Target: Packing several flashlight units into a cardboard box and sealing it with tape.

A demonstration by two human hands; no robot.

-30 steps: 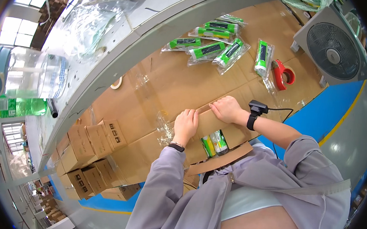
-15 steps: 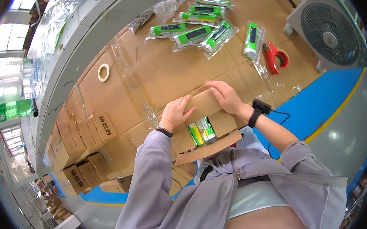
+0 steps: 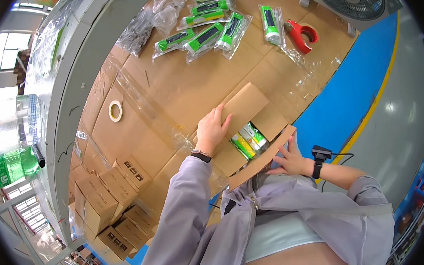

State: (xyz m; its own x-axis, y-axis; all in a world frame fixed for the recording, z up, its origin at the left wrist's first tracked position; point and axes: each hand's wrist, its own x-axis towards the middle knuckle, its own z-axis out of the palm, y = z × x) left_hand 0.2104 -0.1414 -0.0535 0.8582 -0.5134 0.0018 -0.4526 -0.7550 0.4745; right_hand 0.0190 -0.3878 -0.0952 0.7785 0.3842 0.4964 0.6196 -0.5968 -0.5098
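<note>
An open brown cardboard box (image 3: 275, 121) stands before me, tilted to my view, with its flaps raised. Inside lie green, white and yellow tube-shaped items (image 3: 252, 139) in clear plastic; the flaps hide part of them. My left hand (image 3: 213, 131) grips the left end of the far flap (image 3: 246, 104), thumb on the inner side. My right hand (image 3: 292, 160) rests against the outer side of the near flap (image 3: 265, 156), its fingers apart and partly behind the flap.
Several bagged green tube-shaped items (image 3: 204, 38) lie on the cardboard-covered table, near a red tape dispenser (image 3: 294, 35). A tape roll (image 3: 115, 111) lies left of centre. Small cartons (image 3: 96, 200) are stacked at lower left. A fan (image 3: 352, 5) stands far right, a grey beam (image 3: 85, 63) left.
My right hand has let go of the far flap and moved down to the near one. My left hand stays on the far flap. The view has shifted.
</note>
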